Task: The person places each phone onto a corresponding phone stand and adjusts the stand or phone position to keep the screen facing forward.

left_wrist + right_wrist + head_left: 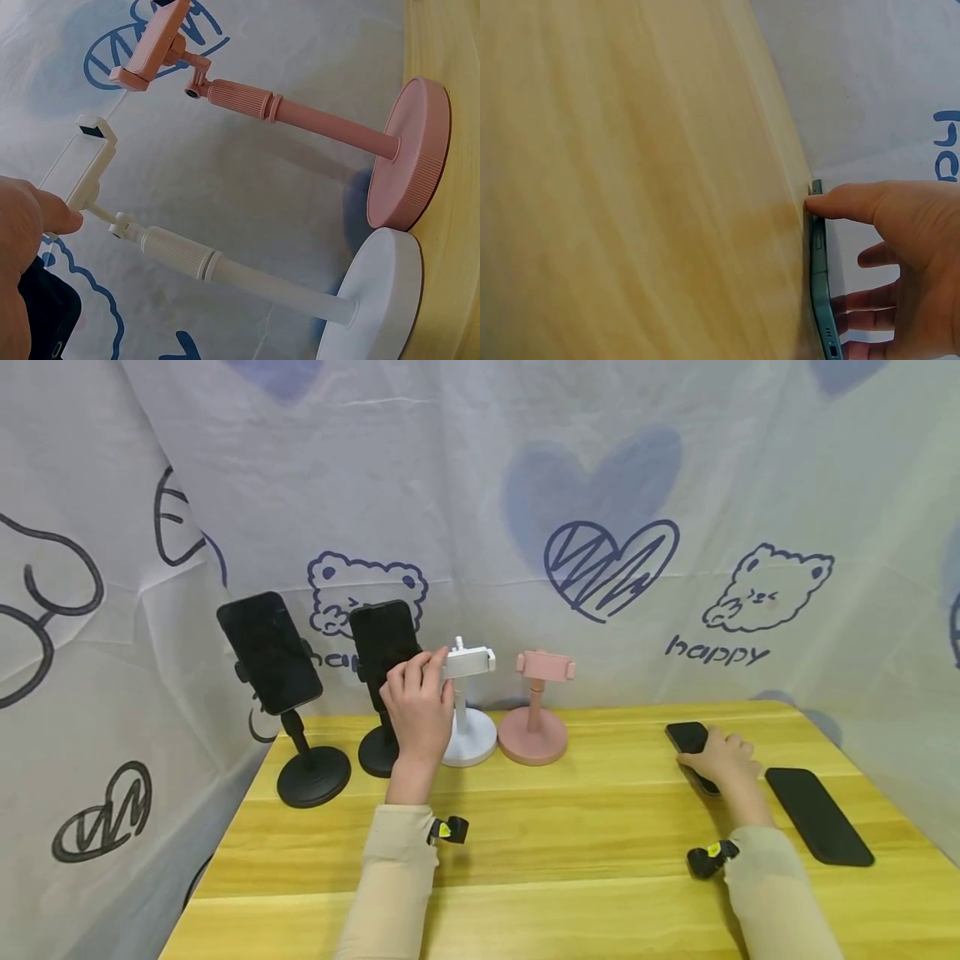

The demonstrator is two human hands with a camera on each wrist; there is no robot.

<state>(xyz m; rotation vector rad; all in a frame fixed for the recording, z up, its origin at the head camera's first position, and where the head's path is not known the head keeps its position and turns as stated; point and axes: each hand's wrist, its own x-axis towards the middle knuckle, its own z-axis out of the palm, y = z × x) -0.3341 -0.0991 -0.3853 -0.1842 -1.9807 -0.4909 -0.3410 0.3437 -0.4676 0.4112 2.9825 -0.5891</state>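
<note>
My left hand (420, 706) grips the left end of the clamp on a white phone stand (472, 662). In the left wrist view its thumb (64, 217) presses on the clamp's edge; the other fingers are mostly hidden there. Over at the right of the table, my right hand (723, 764) holds a dark smartphone (686, 737) by its two long sides. That phone (820, 277) lies flat on the wood, thumb on one edge and fingertips on the opposite one. The white stand's clamp holds no phone.
Right beside the white stand is a pink phone stand (534, 739). Two black stands (313, 777) on the left bear phones (270, 652). Another dark phone (817, 814) lies right of my right hand. A printed cloth (480, 527) hangs behind the table.
</note>
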